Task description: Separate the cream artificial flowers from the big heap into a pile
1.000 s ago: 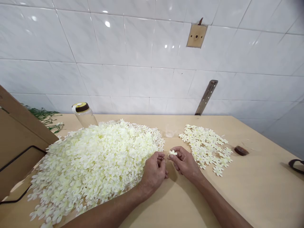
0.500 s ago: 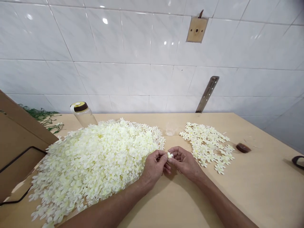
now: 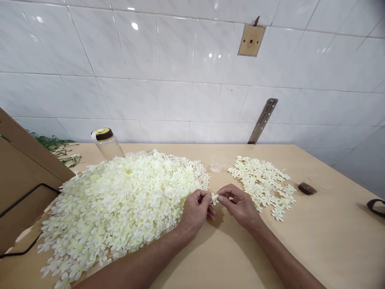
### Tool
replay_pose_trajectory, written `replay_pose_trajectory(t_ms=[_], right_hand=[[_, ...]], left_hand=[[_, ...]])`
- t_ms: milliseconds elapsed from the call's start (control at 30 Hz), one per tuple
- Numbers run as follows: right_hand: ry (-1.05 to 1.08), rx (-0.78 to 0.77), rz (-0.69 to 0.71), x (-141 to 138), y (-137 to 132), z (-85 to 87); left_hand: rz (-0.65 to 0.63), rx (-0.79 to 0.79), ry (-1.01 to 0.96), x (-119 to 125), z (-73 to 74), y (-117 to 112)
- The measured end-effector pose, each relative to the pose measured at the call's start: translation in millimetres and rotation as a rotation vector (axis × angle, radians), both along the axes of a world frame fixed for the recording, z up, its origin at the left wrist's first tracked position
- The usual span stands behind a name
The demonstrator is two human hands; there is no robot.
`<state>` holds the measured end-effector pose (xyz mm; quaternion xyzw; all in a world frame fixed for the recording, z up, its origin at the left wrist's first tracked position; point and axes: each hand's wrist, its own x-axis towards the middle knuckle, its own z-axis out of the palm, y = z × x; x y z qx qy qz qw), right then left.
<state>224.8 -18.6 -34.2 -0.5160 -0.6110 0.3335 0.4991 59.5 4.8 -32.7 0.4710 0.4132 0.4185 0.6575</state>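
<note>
A small cream fabric flower [image 3: 214,197] is pinched between the fingertips of both hands just above the tabletop. My left hand [image 3: 195,212] grips it from the left with fingers curled. My right hand [image 3: 239,205] grips it from the right, thumb and forefinger together. A big heap of the same cream flowers [image 3: 120,204] lies directly to the left of my left hand. A smaller, flat spread of flowers [image 3: 263,182] lies just beyond my right hand.
The pale wooden table [image 3: 315,241] meets a white tiled wall. A clear jar with a brown and yellow lid [image 3: 106,143] stands behind the heap. A small clear cup [image 3: 215,165], a dark round lid [image 3: 306,188], a cardboard box [image 3: 21,180] at left and green stems [image 3: 57,146] are around.
My hands came together on the flower that my right hand alone held a second ago. Both hands now pinch it, and my right hand has lifted slightly.
</note>
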Motion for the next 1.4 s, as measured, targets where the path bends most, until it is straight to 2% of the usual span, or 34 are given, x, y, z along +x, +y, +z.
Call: replay_pose_trajectory(t_ms=[100, 200, 567, 767, 900, 1167, 1400], right_hand=[[-0.142, 0.113, 0.002, -4, -2, 1.8], [-0.22, 0.144, -0.032, -7, -2, 1.9], [-0.217, 0.223, -0.109, -9, -1, 1.3], [-0.194, 0.149, -0.145, -12, -2, 5.0], [-0.196, 0.099, -0.177, -11, -2, 5.6], [-0.164, -0.005, -0.206, -10, -1, 5.2], [0.092, -0.205, -0.101, -9, 0, -0.4]], left_hand=[[-0.004, 0.018, -0.005, -1, -0.7, 0], [0.0, 0.013, -0.026, -1, -0.2, 1], [-0.004, -0.048, -0.115, -2, 5.4, 0], [-0.033, -0.083, -0.161, -2, 7.3, 0], [-0.031, -0.039, -0.108, -1, 8.5, -2], [-0.003, 0.009, -0.069, 2, 1.9, -3], [0.015, -0.01, -0.018, 3, 1.3, -2]])
